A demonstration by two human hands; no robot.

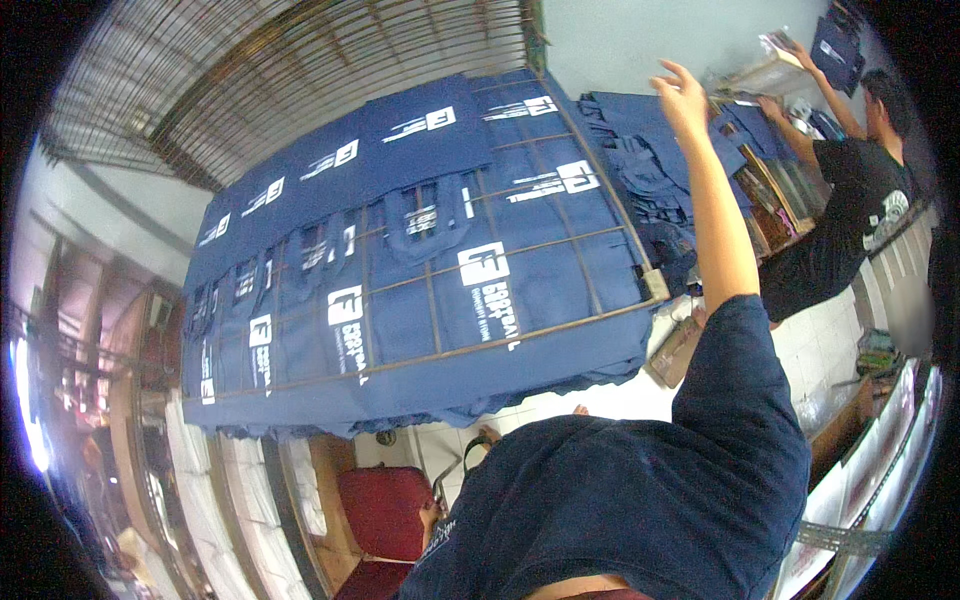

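My right arm reaches up and away from me, and my right hand (683, 100) is raised beside the far right side of a wire rack. Its fingers are bent a little and apart, with nothing seen in them. The rack (430, 285) bears dark blue fabric pieces (400, 310) with white prints, laid flat in overlapping rows under thin rods. Low on the left, my left hand (430, 513) shows small beside a dark red chair (385, 510), mostly hidden by my blue shirt; its fingers cannot be made out.
More blue fabric (640, 160) lies behind the rack's right end. At the right a person in black (850, 190) reaches toward a shelf (775, 80). Metal slats (300, 70) rise at the back left. White stacks (215, 490) stand lower left, and a cardboard box (672, 355) sits on the floor.
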